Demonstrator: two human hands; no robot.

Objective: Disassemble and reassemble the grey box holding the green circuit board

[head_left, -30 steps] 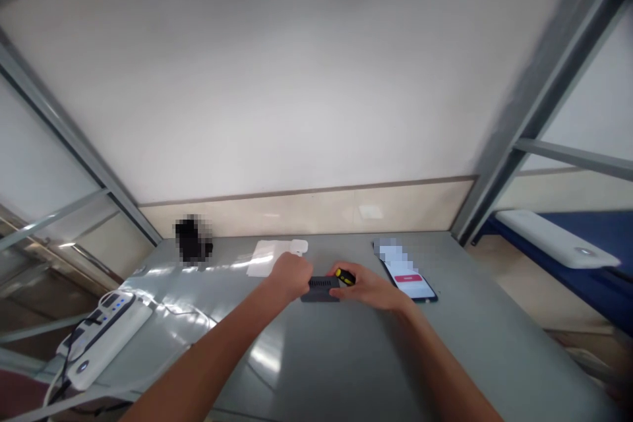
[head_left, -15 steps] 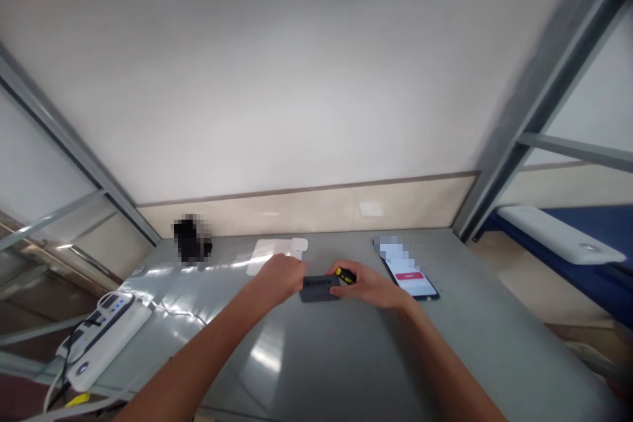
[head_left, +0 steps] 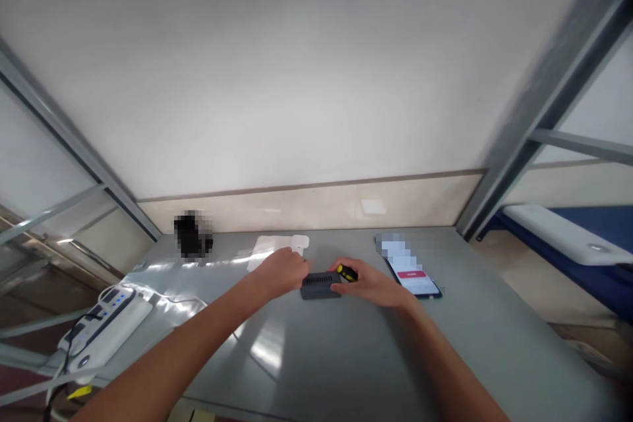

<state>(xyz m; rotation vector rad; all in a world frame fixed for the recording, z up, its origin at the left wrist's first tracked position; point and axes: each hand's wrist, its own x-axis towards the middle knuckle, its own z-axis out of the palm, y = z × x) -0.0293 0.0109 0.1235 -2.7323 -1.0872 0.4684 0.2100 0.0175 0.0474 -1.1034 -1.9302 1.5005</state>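
Observation:
A dark grey box [head_left: 320, 287] with a row of slots in its top sits on the grey table at the centre. My left hand [head_left: 291, 270] is closed at the box's left end; its fingertips are turned away, so what they pinch is hidden. From the right, my right hand [head_left: 360, 281] grips the box, thumb at the near side and fingers behind. A yellow-and-black handle [head_left: 347, 273], like that of a small screwdriver, lies within the right hand's curl.
A white sheet [head_left: 263, 250] and a small white case [head_left: 300, 242] lie behind my left hand. A phone [head_left: 413, 275] with a lit screen is at right. A white power strip [head_left: 106, 333] with cables stands at left, near a blurred black object [head_left: 190, 237]. Metal frame posts flank the table [head_left: 346, 356].
Both hands keep their places at the box, with the left hand only slightly shifted. The whole view has moved a little.

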